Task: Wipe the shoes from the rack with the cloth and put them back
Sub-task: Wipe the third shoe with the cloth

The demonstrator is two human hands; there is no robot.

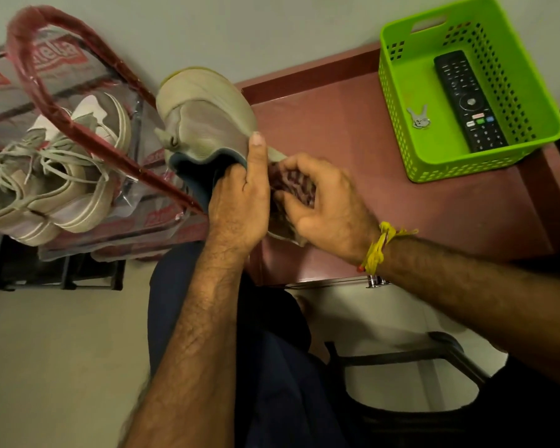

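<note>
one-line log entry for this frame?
phase: wiping | left hand: holds grey mesh shoe | right hand: presses dark red cloth on it

Beige shoe (204,114); maroon, seemingly patterned cloth (291,185).

Left hand (240,202) fingers curled in grip, thumb extended upward. Right hand (324,205) beside it, fingers curled, pinching. Both forearms bare; yellow thread on right wrist.

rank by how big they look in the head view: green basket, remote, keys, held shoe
1. green basket
2. held shoe, though it is nearer the camera, so unsure against the basket
3. remote
4. keys
</note>
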